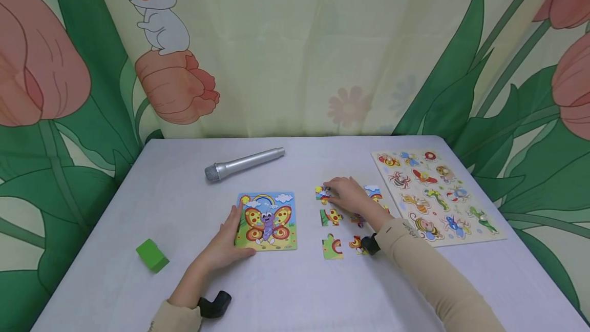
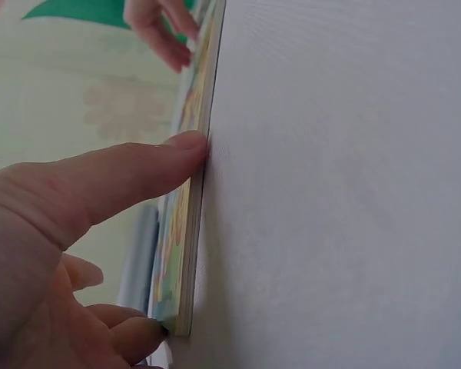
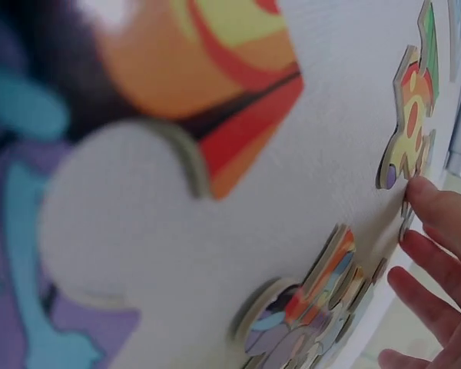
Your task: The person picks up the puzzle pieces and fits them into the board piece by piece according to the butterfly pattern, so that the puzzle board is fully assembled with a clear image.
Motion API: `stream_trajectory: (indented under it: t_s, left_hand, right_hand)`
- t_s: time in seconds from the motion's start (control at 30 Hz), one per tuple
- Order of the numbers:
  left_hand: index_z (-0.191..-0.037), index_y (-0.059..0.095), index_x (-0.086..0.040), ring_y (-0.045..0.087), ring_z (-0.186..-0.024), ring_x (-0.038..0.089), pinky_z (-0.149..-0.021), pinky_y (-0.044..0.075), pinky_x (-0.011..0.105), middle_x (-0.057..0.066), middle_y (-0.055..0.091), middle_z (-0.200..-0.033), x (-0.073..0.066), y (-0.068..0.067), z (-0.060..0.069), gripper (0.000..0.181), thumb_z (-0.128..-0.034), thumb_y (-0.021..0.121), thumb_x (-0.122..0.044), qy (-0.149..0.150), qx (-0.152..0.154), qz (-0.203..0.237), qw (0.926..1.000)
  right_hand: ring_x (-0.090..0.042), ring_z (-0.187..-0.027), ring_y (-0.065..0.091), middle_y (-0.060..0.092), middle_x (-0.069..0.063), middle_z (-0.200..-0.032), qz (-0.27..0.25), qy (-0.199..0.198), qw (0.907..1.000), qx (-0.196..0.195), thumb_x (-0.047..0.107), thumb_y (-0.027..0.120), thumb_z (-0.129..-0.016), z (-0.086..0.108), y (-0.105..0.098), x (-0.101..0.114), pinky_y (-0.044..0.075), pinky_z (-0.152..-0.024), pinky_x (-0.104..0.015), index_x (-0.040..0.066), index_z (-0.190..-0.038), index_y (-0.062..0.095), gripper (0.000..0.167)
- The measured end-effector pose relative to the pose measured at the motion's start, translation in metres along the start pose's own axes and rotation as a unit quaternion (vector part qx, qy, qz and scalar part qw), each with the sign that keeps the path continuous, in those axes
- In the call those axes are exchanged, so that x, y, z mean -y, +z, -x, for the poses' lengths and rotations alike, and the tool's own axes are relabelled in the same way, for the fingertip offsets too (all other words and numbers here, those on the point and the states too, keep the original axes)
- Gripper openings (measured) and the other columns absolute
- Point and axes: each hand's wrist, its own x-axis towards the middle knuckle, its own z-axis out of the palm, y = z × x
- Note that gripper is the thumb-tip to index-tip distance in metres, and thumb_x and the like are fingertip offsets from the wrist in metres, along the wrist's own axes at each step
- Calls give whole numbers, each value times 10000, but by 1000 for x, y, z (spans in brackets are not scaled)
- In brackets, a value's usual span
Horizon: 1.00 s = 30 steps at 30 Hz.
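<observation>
My left hand [image 1: 223, 242] holds the lower left corner of a square butterfly picture puzzle board [image 1: 270, 240], thumb at its near edge and fingers at its left side. In the left wrist view the thumb [image 2: 138, 173] touches the board's thin edge. To the right, my right hand [image 1: 352, 199] pinches a small puzzle piece [image 1: 320, 192] with a sun and sky printed on it. Nearby lie other loose pieces: a green and red one [image 1: 331, 250], a spotted yellow one [image 1: 333, 216] and several more, some partly hidden under the right hand and wrist.
Behind the butterfly board lies a silver microphone [image 1: 249, 161]. A green block [image 1: 152, 255] sits on the left of the white table [image 1: 115, 209]. At the right is a large board [image 1: 479, 238] with insect pictures. A printed curtain [image 1: 286, 50] hangs behind the table.
</observation>
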Motion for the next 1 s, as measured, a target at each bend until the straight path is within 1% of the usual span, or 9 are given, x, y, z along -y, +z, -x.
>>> stream_trajectory:
  t_s: [0.1, 0.17, 0.27, 0.43, 0.5, 0.57, 0.8, 0.9, 1.0]
  left_hand:
    - [-1469, 33, -54, 59, -1349, 417, -1072, 86, 544, 227, -23, -1501, 1, 1, 0, 1062, -721, 775, -193, 3, -45, -93, 9999]
    - [-1468, 34, -46, 68, -1348, 415, -1072, 103, 538, 225, -16, -1501, 0, 2, 0, 1057, -725, 772, -193, -9, -55, -125, 9999]
    - [-1464, 28, -31, 73, -1353, 404, -1074, 120, 528, 219, -12, -1503, -1, 3, -1, 1054, -730, 769, -188, -54, -64, -126, 9999]
    - [-1453, 25, 6, 69, -1357, 390, -1074, 144, 513, 220, -4, -1503, -4, 4, 0, 1053, -732, 769, -176, -116, -105, -106, 9998]
    - [-1449, 29, 19, 77, -1357, 386, -1075, 150, 504, 222, 8, -1501, -6, 5, 0, 1051, -730, 771, -177, -136, -133, -104, 9998]
    - [-1446, 37, 29, 97, -1353, 391, -1073, 163, 505, 224, 25, -1499, -8, 7, 0, 1052, -727, 774, -184, -157, -183, -112, 9996]
    - [-1444, 51, 35, 127, -1349, 391, -1068, 179, 510, 213, 55, -1499, -8, 10, -2, 1050, -722, 779, -190, -209, -257, -89, 9994]
    - [-1442, 60, 41, 137, -1349, 386, -1071, 166, 515, 218, 76, -1496, -9, 10, -3, 1049, -720, 782, -198, -205, -252, -92, 9994]
    - [-1442, 69, 43, 144, -1348, 385, -1071, 155, 522, 222, 99, -1492, -10, 10, -3, 1048, -717, 785, -204, -254, -259, -73, 9993]
  right_hand:
    - [-285, -1136, 507, 571, -129, -1202, 58, -54, 10000, -2, 201, 671, -839, 0, 0, 1, 310, -1014, -511, 28, -1241, 560, 452]
    - [-290, -1105, 523, 573, -141, -1184, 85, -125, 9999, -34, 191, 671, -838, 0, 0, 0, 369, -981, -467, 8, -1230, 564, 446]
    - [-286, -1077, 535, 571, -149, -1170, 75, -148, 9998, -61, 189, 665, -840, -1, 0, 0, 425, -934, -409, -8, -1222, 566, 441]
    - [-283, -1042, 542, 574, -162, -1140, 5, -371, 9989, -274, 190, 659, -840, -3, -1, 2, 450, -893, -392, -29, -1203, 574, 432]
    - [-290, -1024, 544, 577, -168, -1120, -83, -490, 9981, -366, 184, 660, -837, -3, -3, 5, 454, -877, -398, -40, -1187, 581, 424]
    - [-289, -1017, 545, 578, -168, -1112, -213, -520, 9977, -390, 182, 663, -833, -4, -4, 9, 454, -874, -399, -41, -1180, 587, 419]
    - [-239, -1044, 517, 545, -127, -1172, -572, -244, 9980, -84, 194, 644, -845, -8, 0, 22, 442, -894, -377, 7, -1230, 567, 435]
    - [-236, -1046, 509, 541, -114, -1169, -670, -269, 9974, -10, 211, 658, -838, -10, 1, 30, 435, -904, -378, 28, -1234, 571, 445]
    - [-238, -1056, 507, 541, -106, -1163, -777, -404, 9962, 4, 218, 661, -840, -13, 2, 40, 430, -916, -382, 42, -1223, 584, 428]
